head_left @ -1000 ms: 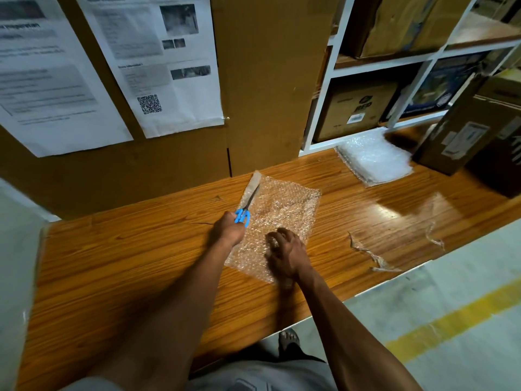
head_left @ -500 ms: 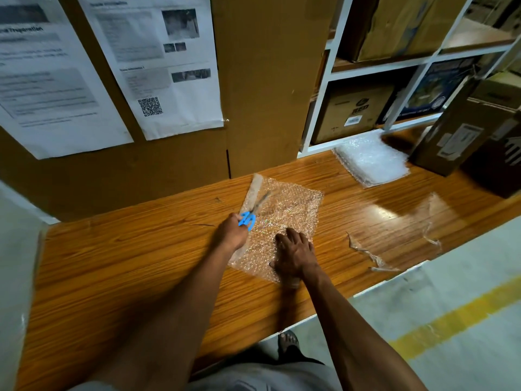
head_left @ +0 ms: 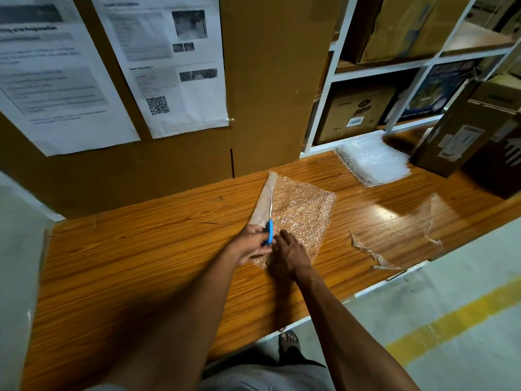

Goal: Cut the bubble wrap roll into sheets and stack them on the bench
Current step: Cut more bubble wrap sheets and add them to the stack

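A sheet of bubble wrap (head_left: 301, 213) lies flat on the wooden bench (head_left: 141, 263), with a narrow strip (head_left: 263, 198) along its left edge. My left hand (head_left: 251, 245) grips blue-handled scissors (head_left: 270, 218) whose blades point away from me along the line between strip and sheet. My right hand (head_left: 287, 256) presses on the sheet's near edge, right beside the scissor handles. A stack of cut white bubble wrap sheets (head_left: 372, 162) sits at the back right of the bench.
Thin plastic offcuts (head_left: 372, 253) and a clear scrap (head_left: 431, 213) lie on the bench to the right. A tilted cardboard box (head_left: 462, 136) stands at the far right. White shelves with boxes (head_left: 355, 114) rise behind. Papers (head_left: 174, 66) hang on the cardboard wall.
My left hand has drawn the scissors back toward me along the cut, blades now closed. My right hand slid left on the sheet, up against the scissor handles.
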The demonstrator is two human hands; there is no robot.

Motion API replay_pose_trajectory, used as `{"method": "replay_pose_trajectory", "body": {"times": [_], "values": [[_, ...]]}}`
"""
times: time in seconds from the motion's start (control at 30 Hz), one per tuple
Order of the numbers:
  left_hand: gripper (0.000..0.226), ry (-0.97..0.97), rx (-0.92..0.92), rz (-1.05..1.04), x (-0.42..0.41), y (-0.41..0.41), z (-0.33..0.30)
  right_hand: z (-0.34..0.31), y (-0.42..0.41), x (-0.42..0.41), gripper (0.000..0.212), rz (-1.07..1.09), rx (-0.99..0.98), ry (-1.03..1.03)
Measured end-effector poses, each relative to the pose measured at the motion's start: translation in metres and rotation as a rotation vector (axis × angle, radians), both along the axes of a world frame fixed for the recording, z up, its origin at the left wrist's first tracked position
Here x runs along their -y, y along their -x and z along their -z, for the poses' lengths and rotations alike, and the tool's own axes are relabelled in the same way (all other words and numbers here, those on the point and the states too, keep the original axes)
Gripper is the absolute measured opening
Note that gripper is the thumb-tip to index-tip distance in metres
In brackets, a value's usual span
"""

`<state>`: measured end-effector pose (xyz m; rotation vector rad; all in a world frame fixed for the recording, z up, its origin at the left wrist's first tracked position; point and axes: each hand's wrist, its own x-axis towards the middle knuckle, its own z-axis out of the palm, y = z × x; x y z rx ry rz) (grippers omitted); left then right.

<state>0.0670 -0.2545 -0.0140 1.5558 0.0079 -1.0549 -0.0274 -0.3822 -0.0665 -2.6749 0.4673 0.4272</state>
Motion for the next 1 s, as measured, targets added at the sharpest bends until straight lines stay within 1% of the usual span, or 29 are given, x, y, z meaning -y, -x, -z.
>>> {"method": "replay_pose_trajectory", "body": {"times": [0.03, 0.07, 0.1, 0.13, 0.2, 0.33, 0.4, 0.47, 0.57, 0.63, 0.7, 0.77, 0.8, 0.87, 0.93, 1.0], "values": [[0.021, -0.037, 0.020, 0.028, 0.001, 0.001, 0.008, 0.002, 0.002, 0.001, 0.088, 0.046, 0.006, -0.009], [0.020, -0.077, 0.057, 0.041, 0.001, 0.000, 0.015, 0.003, 0.003, 0.005, 0.100, 0.075, -0.016, -0.011], [0.019, -0.107, 0.095, 0.030, 0.000, -0.003, 0.022, 0.004, 0.005, 0.010, 0.111, 0.078, -0.058, -0.007], [0.019, -0.139, 0.141, 0.007, -0.003, -0.007, 0.025, 0.003, 0.008, 0.015, 0.117, 0.073, -0.096, -0.004], [0.018, -0.223, 0.255, -0.077, -0.011, -0.019, 0.026, 0.004, 0.011, 0.027, 0.115, 0.077, -0.144, -0.022], [0.017, -0.393, 0.476, -0.368, -0.032, -0.040, 0.012, 0.007, 0.014, 0.042, 0.105, 0.129, -0.165, -0.021], [0.021, -0.436, 0.528, -0.434, -0.037, -0.047, 0.007, 0.002, 0.012, 0.045, 0.103, 0.139, -0.187, -0.026], [0.022, -0.371, 0.507, -0.426, -0.035, -0.045, 0.004, -0.003, 0.008, 0.045, 0.110, 0.141, -0.212, 0.000], [0.022, -0.099, 0.345, -0.351, -0.021, -0.032, 0.002, 0.000, 0.000, 0.044, 0.116, 0.164, -0.254, -0.032], [0.021, -0.013, 0.249, -0.238, -0.011, -0.024, 0.007, 0.002, -0.002, 0.043, 0.120, 0.162, -0.276, -0.040], [0.018, -0.048, 0.202, -0.142, -0.005, -0.021, 0.017, 0.000, 0.000, 0.044, 0.117, 0.162, -0.301, -0.028], [0.012, -0.225, 0.298, -0.098, -0.006, -0.026, 0.032, -0.002, 0.003, 0.047, 0.108, 0.164, -0.320, -0.008], [0.008, -0.324, 0.354, -0.108, -0.011, -0.028, 0.035, -0.002, 0.004, 0.049, 0.101, 0.171, -0.326, 0.009], [0.018, -0.424, 0.406, -0.196, -0.018, -0.037, 0.045, -0.007, 0.006, 0.050, 0.085, 0.196, -0.333, 0.053], [0.020, -0.403, 0.400, -0.281, -0.022, -0.047, 0.050, -0.014, 0.006, 0.047, 0.081, 0.206, -0.357, 0.117], [0.016, -0.337, 0.377, -0.279, -0.019, -0.051, 0.052, -0.018, 0.001, 0.039, 0.077, 0.182, -0.340, 0.159]]}}
